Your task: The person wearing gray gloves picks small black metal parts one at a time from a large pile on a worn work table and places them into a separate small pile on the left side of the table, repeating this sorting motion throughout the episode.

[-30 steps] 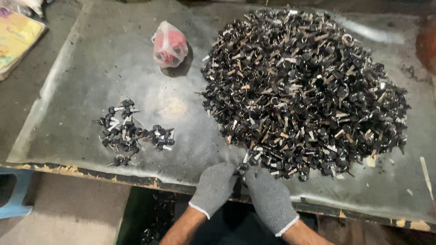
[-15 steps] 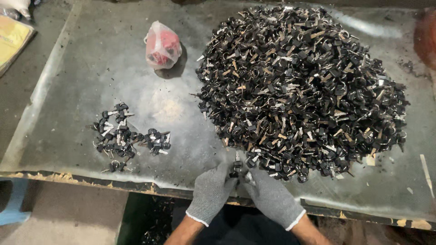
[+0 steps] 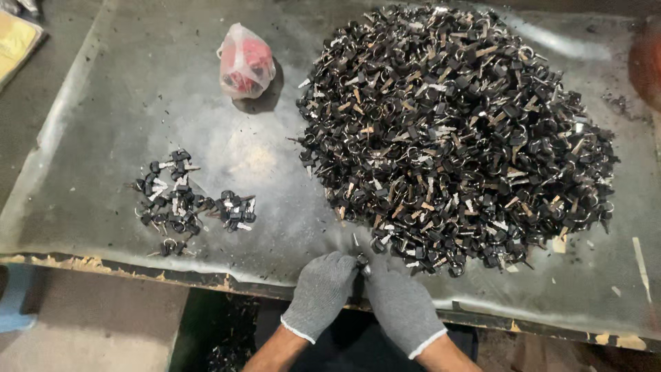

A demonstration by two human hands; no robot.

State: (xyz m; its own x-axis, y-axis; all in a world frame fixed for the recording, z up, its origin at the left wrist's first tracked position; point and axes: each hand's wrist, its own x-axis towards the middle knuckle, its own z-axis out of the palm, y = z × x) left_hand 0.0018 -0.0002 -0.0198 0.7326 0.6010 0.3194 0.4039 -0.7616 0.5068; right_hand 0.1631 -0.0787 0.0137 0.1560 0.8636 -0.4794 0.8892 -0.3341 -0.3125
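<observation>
Where the small pile of keys (image 3: 186,207) lies at the left of the table (image 3: 103,124), the gloved left hand (image 3: 322,293) curls nearly closed at the near edge, fingertips pinching a key (image 3: 361,260). Its shape is mostly hidden between the gloves; its axis is unclear. Meeting it, the right hand (image 3: 401,303) pinches likewise. Just beyond rises the big heap of keys (image 3: 454,131).

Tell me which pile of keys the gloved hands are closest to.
The big heap of keys: both hands work at its near edge. The small pile lies apart, further left.
</observation>
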